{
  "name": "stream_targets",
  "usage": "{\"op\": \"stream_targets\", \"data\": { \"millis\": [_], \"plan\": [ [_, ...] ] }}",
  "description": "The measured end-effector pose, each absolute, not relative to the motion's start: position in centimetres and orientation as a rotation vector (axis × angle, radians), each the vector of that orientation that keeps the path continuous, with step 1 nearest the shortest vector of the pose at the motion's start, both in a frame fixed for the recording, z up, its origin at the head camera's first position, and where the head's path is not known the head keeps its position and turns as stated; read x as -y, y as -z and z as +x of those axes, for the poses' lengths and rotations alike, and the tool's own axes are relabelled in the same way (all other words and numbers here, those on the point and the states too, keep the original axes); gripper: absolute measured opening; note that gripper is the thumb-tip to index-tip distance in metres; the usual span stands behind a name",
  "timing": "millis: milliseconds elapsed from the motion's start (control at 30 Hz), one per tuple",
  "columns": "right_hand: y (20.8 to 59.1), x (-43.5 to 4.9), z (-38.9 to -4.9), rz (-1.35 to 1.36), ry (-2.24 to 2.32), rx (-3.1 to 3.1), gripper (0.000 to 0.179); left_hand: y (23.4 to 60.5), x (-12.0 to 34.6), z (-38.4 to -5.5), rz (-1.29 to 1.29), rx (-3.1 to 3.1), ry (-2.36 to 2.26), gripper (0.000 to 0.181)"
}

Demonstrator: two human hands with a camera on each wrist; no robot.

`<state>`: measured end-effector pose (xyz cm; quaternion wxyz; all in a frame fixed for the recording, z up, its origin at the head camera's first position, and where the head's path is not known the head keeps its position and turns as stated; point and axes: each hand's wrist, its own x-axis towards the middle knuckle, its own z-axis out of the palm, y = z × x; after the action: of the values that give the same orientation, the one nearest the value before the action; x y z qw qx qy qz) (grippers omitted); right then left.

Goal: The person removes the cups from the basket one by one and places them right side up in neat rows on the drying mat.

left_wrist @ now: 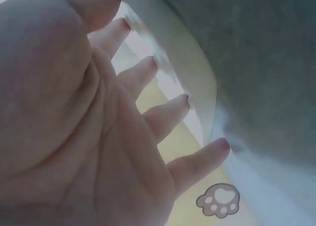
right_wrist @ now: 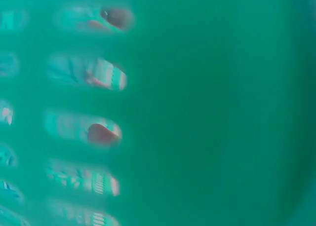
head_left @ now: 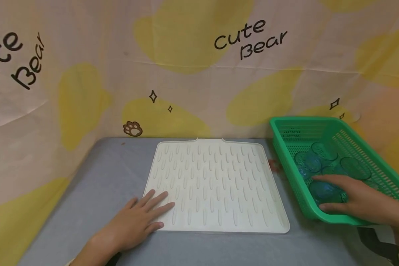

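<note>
A white ridged drain board [head_left: 212,184] lies flat on the grey cloth, its short lip toward the back wall. My left hand [head_left: 134,223] rests at its front left edge with fingers spread; in the left wrist view, the straight fingers of the left hand [left_wrist: 123,107] reach along the board's rim [left_wrist: 197,83]. At the right, my right hand [head_left: 355,195] reaches into a green plastic basket [head_left: 302,199], its thumb and fingers round a clear blue cup [head_left: 326,191]. Slotted green basket wall [right_wrist: 207,107] fills the right wrist view and hides most of that hand.
Several more clear blue cups [head_left: 355,168] lie in the basket behind my right hand. A patterned curtain [head_left: 186,85] hangs along the back and left of the grey cloth [head_left: 119,162]. A small red mark [head_left: 274,166] shows between the board and the basket.
</note>
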<state>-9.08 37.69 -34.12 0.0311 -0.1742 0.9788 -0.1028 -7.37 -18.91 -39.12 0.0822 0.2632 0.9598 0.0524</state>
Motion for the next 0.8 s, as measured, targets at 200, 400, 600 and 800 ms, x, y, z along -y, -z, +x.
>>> {"op": "stream_targets", "data": {
  "millis": [200, 400, 600, 800],
  "plan": [
    [33.94, -37.36, -9.09, -0.535, 0.334, -2.990, 0.081, 39.25, 18.69, -7.42, 0.735, -2.848, -0.180, 0.053],
    [33.87, -37.57, -8.99, -0.483, 0.280, -3.004, 0.094, 38.99, 18.60, -7.48, 0.723, -2.836, -0.199, 0.053],
    [34.05, -37.64, -9.19, -0.410, 0.157, -3.020, 0.097, 38.96, 18.62, -7.44, 0.710, -2.829, -0.201, 0.053],
    [34.12, -37.49, -9.24, -0.424, 0.155, -3.069, 0.089, 39.23, 18.76, -7.31, 0.720, -2.832, -0.211, 0.053]
  ]
}}
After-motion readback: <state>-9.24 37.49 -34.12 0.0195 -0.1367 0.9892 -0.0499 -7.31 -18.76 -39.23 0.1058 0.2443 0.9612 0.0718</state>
